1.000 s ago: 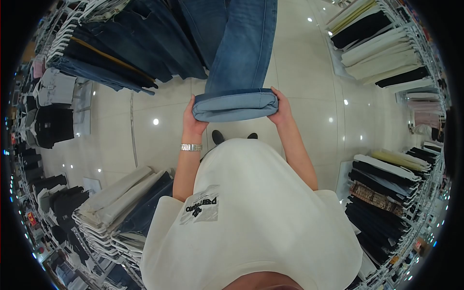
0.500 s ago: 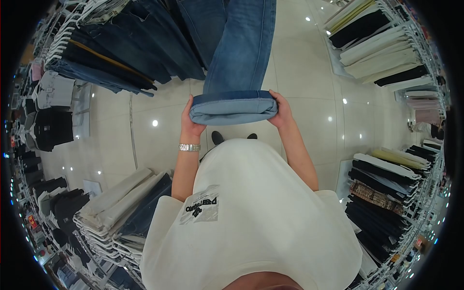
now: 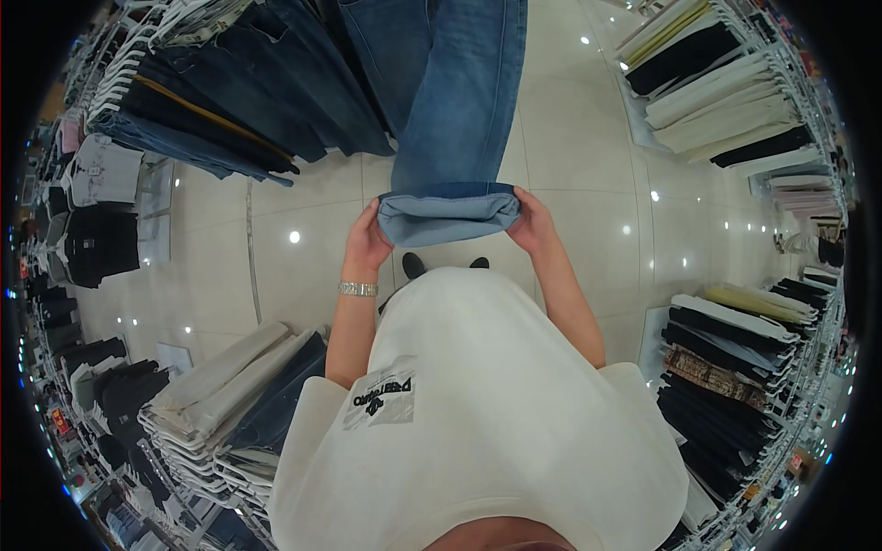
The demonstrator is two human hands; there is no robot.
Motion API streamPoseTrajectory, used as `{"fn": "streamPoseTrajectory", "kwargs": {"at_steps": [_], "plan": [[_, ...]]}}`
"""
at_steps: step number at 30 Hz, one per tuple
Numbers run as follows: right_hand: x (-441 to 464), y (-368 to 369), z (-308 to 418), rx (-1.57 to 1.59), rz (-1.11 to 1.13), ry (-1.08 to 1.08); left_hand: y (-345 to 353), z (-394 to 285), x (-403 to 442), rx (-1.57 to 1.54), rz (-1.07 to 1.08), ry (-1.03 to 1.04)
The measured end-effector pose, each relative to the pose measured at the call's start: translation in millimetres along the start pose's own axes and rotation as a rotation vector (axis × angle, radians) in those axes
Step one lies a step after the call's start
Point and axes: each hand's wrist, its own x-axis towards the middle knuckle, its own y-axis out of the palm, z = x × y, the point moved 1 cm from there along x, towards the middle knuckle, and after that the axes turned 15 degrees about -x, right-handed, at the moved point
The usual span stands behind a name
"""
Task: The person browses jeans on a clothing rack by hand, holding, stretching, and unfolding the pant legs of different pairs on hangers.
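A pair of blue jeans [image 3: 464, 101] hangs from the top of the head view, one leg stretched toward me. Its hem is folded back into a cuff [image 3: 441, 204], with the paler inside of the denim facing me and the opening slightly gaping. My left hand [image 3: 369, 241], below a metal-band watch [image 3: 358, 288], grips the cuff's left side. On the opposite side, my right hand [image 3: 533, 223] pinches the cuff's edge between thumb and fingers. Some fingertips of both hands are hidden behind or inside the fabric.
More dark jeans [image 3: 266, 87] hang on a rack at the upper left. Light trousers [image 3: 220, 376] on hangers stand at the lower left. Racks of pale trousers [image 3: 726, 106] and dark trousers [image 3: 717, 413] line the right. Glossy tiles [image 3: 588, 239] cover the floor.
The cuff has come slightly down toward me, and its opening gapes more. My hands have drawn a little closer together, both still gripping the cuff.
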Motion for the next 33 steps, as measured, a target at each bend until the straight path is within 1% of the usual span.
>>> {"fn": "streamPoseTrajectory", "kwargs": {"at_steps": [2, 3, 5, 6, 9, 10, 13, 14, 17, 18, 20, 23, 24, 27, 29, 30, 32, 33], "plan": [[-7, -8, -2, -0.109, 0.056, 0.022, -5, 2, -5, 0.083, 0.017, 0.025], [-11, -8, -3, -0.164, 0.084, 0.033, -5, 2, -8, 0.156, 0.017, -0.002], [-18, -8, -9, -0.286, -0.002, 0.095, -7, 4, -12, 0.303, 0.018, -0.057], [-21, -7, -11, -0.347, -0.046, 0.125, -10, 7, -14, 0.361, -0.045, -0.068], [-22, -33, -36, -0.568, -0.079, 0.216, -66, 6, -5, 0.694, -0.165, -0.139], [-18, -47, -52, -0.691, -0.165, 0.201, -77, 6, -2, 0.874, -0.2, -0.132], [-7, -99, -100, -1.067, -0.386, 0.168, -105, 10, -4, 1.191, -0.348, -0.005], [-5, -104, -112, -1.152, -0.447, 0.198, -110, 12, -5, 1.264, -0.383, 0.044], [-18, -63, -117, -1.399, -0.546, 0.249, -111, 11, -10, 1.651, -0.408, 0.151], [-20, -57, -123, -1.442, -0.576, 0.216, -115, 10, -11, 1.692, -0.401, 0.191], [-16, -65, -137, -1.591, -0.554, 0.184, -120, 6, -12, 1.776, -0.387, 0.274], [-8, -73, -151, -1.779, -0.551, 0.113, -110, -2, -15, 1.897, -0.358, 0.259], [-5, -72, -154, -1.835, -0.556, 0.086, -116, -5, -14, 1.884, -0.335, 0.212], [1, -67, -163, -1.777, -0.617, 0.111, -135, -18, -12, 1.808, -0.264, 0.047], [2, -65, -167, -1.603, -0.691, 0.175, -137, -27, -16, 1.705, -0.217, -0.096], [3, -64, -168, -1.516, -0.724, 0.204, -144, -33, -17, 1.659, -0.206, -0.101], [8, -83, -181, -1.507, -0.738, 0.256, -164, -42, -16, 1.563, -0.186, -0.109], [9, -83, -184, -1.504, -0.744, 0.283, -168, -47, -16, 1.495, -0.214, -0.118]]}}
